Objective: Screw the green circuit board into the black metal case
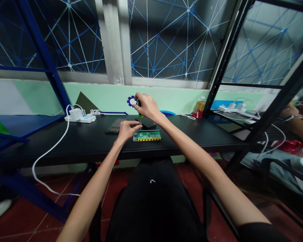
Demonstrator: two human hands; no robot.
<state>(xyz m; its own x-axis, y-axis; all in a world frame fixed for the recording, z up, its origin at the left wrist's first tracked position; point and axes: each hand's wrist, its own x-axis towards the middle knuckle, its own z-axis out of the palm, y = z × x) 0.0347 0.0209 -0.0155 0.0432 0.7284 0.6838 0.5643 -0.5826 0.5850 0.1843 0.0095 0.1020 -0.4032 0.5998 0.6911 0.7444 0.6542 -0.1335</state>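
A green circuit board point(148, 136) with a yellow front edge lies on the black table point(91, 141). My right hand point(146, 107) is closed round the green handle of a screwdriver point(140, 116), which stands upright with its tip down at the board's left end. My left hand point(127, 129) sits just left of the board, fingers pinched at the screwdriver's shaft near the tip. A dark flat object point(147, 122) lies right behind the board.
A dark flat panel point(114, 127) lies left of the board. A white power strip point(79, 116) with a cable sits at the table's far left, a bottle point(199, 108) at the far right. Black shelving posts point(226, 57) stand to the right, where another person's arm point(296, 119) shows.
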